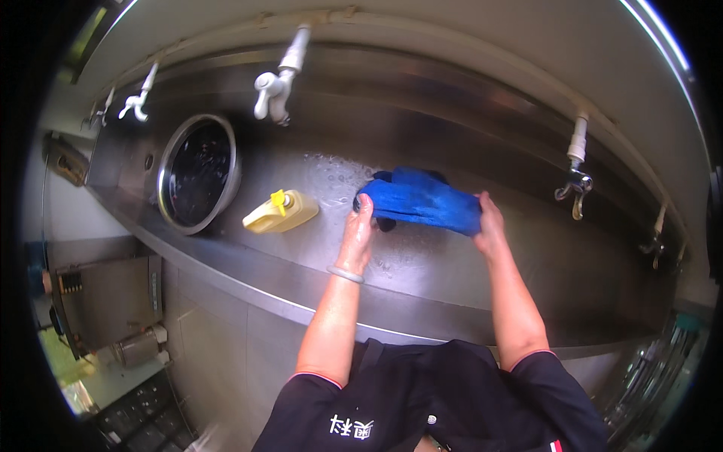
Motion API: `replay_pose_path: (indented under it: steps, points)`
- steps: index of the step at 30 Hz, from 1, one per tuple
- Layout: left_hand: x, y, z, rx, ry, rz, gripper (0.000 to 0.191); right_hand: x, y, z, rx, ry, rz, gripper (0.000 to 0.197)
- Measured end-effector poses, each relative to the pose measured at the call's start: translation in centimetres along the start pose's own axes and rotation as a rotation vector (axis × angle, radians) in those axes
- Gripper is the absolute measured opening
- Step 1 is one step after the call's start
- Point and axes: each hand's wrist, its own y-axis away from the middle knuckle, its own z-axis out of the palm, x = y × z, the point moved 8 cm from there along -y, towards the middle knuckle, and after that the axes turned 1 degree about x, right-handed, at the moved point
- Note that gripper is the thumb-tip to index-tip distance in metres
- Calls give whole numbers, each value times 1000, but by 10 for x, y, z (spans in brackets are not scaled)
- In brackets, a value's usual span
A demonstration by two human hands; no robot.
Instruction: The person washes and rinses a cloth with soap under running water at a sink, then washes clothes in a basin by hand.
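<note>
A wet-looking blue cloth [423,202] is stretched between my two hands over a long stainless steel sink [452,271]. My left hand [361,220] grips its left end, thumb on top, with a pale bangle at the wrist. At the right end, my right hand [489,223] holds the cloth's edge. Dark cloth [386,224] shows beneath and behind the blue one; whether it is a separate piece I cannot tell. Left of my hands, a yellowish plastic jug [291,213] with a yellow cap lies in the sink.
A large round metal basin [230,192] with dark contents stands at the left. White taps [277,93] and a metal-ended tap [577,181] hang from the wall pipe above the sink. The sink's front rim [271,298] runs before my body. Water and suds [339,178] wet the sink floor.
</note>
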Motion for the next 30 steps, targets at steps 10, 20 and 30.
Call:
replay_pose_path:
  steps: [10,20,30]
  points:
    - [58,27,-64,-34,616,370,33,-29,71,93,-433,-114,-50,26]
    - [63,65,-95,-114,361,269,51,28,140,135,-924,905,295,56]
    - [45,41,-143,129,585,210,54,96,147,263,-922,295,208,14]
